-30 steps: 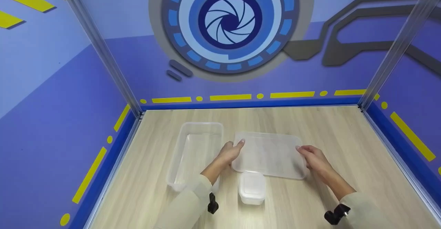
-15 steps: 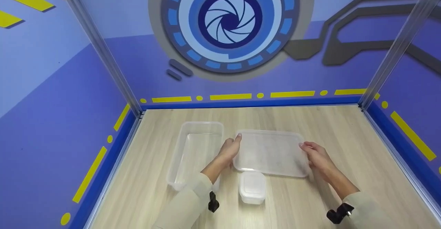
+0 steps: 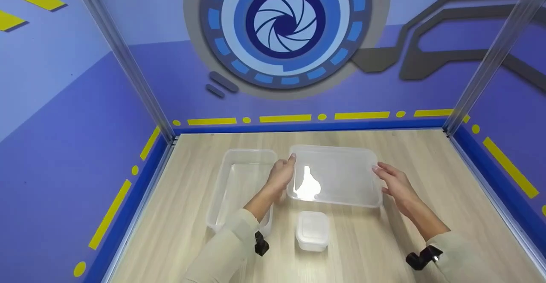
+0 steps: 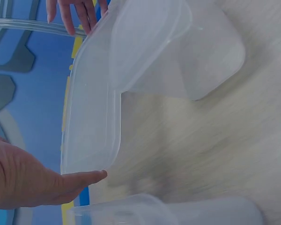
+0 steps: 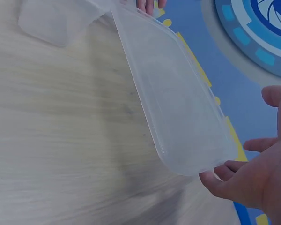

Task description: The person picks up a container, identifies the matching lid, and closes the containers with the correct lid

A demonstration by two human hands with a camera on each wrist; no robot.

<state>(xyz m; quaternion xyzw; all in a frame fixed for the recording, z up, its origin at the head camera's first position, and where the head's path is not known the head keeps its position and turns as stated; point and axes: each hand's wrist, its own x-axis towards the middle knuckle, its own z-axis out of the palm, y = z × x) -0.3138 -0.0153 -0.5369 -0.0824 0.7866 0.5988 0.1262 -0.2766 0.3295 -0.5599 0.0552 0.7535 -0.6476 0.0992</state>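
Note:
Between both hands is a large rectangular translucent plastic lid (image 3: 341, 176) with rounded corners and a raised rim. My left hand (image 3: 280, 175) grips its left edge, the thumb up at the rim. At the opposite short edge, my right hand (image 3: 399, 187) holds the lid with its fingertips, while other fingers stand off it in the right wrist view. Both wrist views show the lid (image 5: 178, 103) tilted above the table. An open clear rectangular container (image 3: 215, 197) stands left, partly hidden by my left forearm. A small lidded plastic box (image 3: 312, 230) sits nearer me, below the lid.
The wood-grain tabletop (image 3: 426, 155) is bounded by blue printed panels (image 3: 170, 82) at the back and both sides. Metal posts (image 3: 128, 61) rise at the back corners. Black wrist mounts (image 3: 261, 244) show at my sleeves.
Both hands have moved the lid away from me and tilted it, so a gap now shows between it and the small box. A bright reflection has appeared on it. The containers stay put.

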